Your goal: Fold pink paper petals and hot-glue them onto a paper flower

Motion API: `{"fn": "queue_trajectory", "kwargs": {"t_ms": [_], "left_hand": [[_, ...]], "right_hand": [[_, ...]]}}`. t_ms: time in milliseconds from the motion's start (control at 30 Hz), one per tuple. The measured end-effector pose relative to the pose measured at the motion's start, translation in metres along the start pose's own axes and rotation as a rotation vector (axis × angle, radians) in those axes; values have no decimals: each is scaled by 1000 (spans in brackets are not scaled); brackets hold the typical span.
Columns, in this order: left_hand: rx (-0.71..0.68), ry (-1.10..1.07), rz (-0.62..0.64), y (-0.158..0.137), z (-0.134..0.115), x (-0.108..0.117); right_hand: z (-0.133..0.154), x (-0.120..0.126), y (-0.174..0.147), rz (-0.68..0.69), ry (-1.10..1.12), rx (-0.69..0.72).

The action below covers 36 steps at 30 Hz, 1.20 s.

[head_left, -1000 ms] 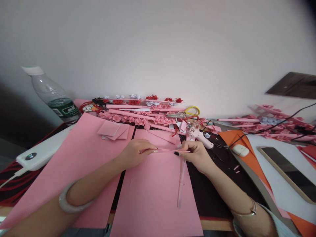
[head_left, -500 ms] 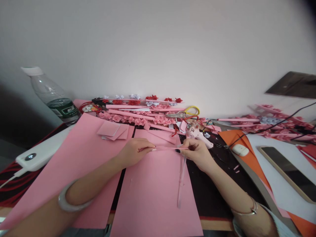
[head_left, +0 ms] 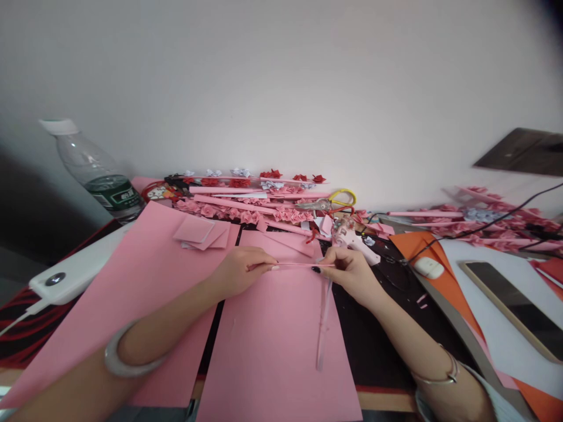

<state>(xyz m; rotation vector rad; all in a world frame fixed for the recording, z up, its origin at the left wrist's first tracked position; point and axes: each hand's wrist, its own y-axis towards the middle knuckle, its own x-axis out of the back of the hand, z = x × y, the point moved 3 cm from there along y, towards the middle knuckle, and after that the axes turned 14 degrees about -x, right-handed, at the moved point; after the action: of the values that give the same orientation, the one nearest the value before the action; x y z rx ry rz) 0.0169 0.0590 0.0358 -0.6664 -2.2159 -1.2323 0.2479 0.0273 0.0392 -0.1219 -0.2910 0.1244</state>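
Note:
Between my two hands a narrow piece of pink paper (head_left: 297, 265) is held level, seen nearly edge-on. My left hand (head_left: 241, 269) pinches its left end between thumb and fingers, and my right hand (head_left: 345, 271) pinches the right end. Below them lies a large pink sheet (head_left: 277, 346). A thin clear strip (head_left: 324, 328), maybe tape or plastic, hangs or lies below my right hand; I cannot tell whether the fingers hold it. Just beyond my right hand is a pale pink glue gun (head_left: 356, 243). Small pink paper squares (head_left: 204, 232) are stacked beyond my left hand.
Paper flower stems (head_left: 246, 205) are heaped along the wall with yellow-and-red-handled scissors (head_left: 334, 202). A water bottle (head_left: 101, 170) and white power bank (head_left: 74, 264) stand left. On the right are a phone (head_left: 514, 305), an earbud case (head_left: 428, 268), orange paper and a black cable (head_left: 479, 225).

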Motion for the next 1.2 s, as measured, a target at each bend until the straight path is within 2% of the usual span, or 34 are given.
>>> {"fn": "queue_trajectory", "kwargs": {"t_ms": [700,900,1033,1200], "left_hand": [[4,5,31,0,0,-1],[29,-8,29,0,0,-2],[45,-32,45,2,-2,-4],[41,-43,48,2,-3,-4]], "right_hand": [[-1,-3,1,95,-30,42],[4,-3,1,66,2,50],[2,-5,0,45,137,8],[0,0,1,-65,276,-4]]}}
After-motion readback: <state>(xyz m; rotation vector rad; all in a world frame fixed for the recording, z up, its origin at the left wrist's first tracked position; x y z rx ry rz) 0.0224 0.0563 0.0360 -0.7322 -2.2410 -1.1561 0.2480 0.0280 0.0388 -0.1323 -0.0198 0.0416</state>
